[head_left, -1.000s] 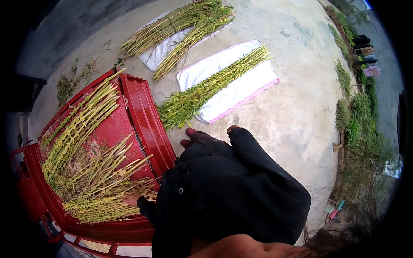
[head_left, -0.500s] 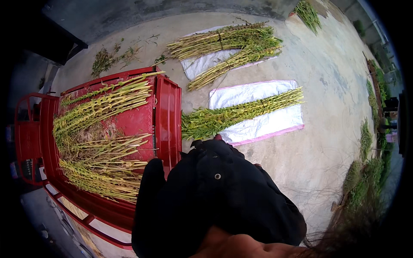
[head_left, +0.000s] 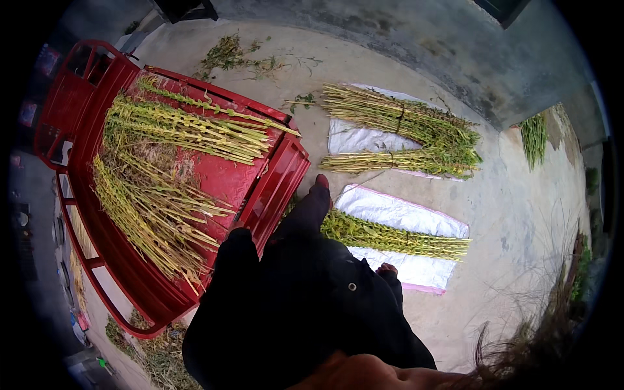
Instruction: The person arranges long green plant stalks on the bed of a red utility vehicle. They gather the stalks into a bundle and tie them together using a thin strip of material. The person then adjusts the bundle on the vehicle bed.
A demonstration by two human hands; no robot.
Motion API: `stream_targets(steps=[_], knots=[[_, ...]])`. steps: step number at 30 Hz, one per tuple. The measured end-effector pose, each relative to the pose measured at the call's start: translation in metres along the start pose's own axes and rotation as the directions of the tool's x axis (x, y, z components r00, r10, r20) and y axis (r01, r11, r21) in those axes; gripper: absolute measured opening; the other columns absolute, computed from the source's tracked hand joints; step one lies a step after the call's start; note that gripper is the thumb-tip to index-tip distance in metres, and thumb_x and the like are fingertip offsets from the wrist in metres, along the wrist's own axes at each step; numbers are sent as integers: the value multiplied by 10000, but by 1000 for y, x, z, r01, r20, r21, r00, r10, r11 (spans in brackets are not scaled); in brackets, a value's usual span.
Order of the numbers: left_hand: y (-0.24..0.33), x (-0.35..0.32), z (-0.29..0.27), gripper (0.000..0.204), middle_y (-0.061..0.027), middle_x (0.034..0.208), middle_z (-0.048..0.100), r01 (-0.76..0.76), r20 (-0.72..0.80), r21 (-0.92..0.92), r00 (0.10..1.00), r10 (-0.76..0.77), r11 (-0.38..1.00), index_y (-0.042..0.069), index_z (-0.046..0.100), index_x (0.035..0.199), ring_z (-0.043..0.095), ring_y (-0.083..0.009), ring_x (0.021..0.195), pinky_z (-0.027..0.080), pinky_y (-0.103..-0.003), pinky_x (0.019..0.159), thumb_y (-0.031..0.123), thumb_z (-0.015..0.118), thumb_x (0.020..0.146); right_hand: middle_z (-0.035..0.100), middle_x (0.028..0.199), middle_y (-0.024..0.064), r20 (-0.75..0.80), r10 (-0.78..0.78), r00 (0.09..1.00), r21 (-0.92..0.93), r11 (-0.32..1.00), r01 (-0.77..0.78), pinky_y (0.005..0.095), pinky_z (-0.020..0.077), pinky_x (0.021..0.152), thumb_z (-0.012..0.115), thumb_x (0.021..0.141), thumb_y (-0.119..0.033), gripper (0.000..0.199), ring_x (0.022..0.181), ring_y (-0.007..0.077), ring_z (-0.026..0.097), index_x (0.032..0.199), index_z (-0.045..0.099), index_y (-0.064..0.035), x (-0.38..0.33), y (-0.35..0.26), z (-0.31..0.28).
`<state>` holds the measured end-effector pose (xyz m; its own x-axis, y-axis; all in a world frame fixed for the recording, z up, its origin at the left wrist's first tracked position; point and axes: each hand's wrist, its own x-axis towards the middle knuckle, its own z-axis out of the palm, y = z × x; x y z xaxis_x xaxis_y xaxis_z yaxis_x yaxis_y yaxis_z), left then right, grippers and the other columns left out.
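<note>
Both hands seem hidden behind dark clothing, grip impossible to tell; lift stalks (head_left: 162,208) evenly over the cart (head_left: 273,188) edge.

Two flattened white sacks lie on the concrete ground right of the red cart. The far sack (head_left: 354,138) is plain white and rectangular, mostly covered by bundled stalks. The near sack (head_left: 396,214) is white with a thin pink edge, one bundle lying across its middle. No labels, signs or screens can be made out.
</note>
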<state>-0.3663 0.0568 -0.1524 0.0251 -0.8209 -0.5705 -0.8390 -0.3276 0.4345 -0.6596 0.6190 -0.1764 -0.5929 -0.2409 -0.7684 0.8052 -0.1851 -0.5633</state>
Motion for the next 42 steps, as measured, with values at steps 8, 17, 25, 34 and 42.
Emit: stream_targets(steps=[8, 17, 25, 34, 42], knots=[[165, 5, 66, 226, -154, 847, 537, -448, -363, 258, 776, 516, 856, 48, 555, 900, 546, -322, 769, 467, -409, 656, 155, 598, 706, 476, 560, 58, -124, 62, 990, -627, 769, -127, 342, 413, 452, 535, 799, -7, 91, 505, 199, 484, 711, 519, -16, 92, -143, 163], [269, 54, 73, 180, -172, 794, 525, -467, -669, -146, 696, 260, 872, 3, 558, 855, 533, -341, 709, 458, -439, 667, 93, 582, 701, 490, 572, 60, 80, 63, 995, -827, 562, 31, 345, 421, 462, 547, 792, -20, 56, 513, 198, 495, 740, 527, -16, 217, -272, 357], [368, 42, 125, 409, -259, 966, 503, -324, -303, 87, 892, 335, 942, 30, 492, 1072, 561, -384, 780, 472, -473, 689, 241, 632, 751, 502, 583, 62, 209, 170, 963, -909, 396, 127, 347, 429, 471, 558, 786, -31, 35, 520, 197, 504, 766, 533, -16, 283, -312, 493], [482, 115, 82, 447, -208, 1080, 477, 197, -580, 17, 800, -151, 980, 55, 461, 1078, 508, -385, 962, 455, -464, 786, 298, 628, 743, 516, 596, 64, 240, 367, 899, -969, 143, 200, 350, 438, 482, 571, 778, -43, 44, 527, 196, 514, 795, 540, -17, 411, -347, 625], [395, 213, 106, 285, -217, 900, 591, 525, -410, -595, 453, -792, 609, 26, 533, 970, 589, -383, 842, 473, -475, 713, 227, 339, 913, 528, 607, 65, 239, 516, 823, -945, -74, 320, 352, 446, 491, 581, 772, -55, 71, 534, 195, 524, 821, 547, -17, 535, -392, 805]])
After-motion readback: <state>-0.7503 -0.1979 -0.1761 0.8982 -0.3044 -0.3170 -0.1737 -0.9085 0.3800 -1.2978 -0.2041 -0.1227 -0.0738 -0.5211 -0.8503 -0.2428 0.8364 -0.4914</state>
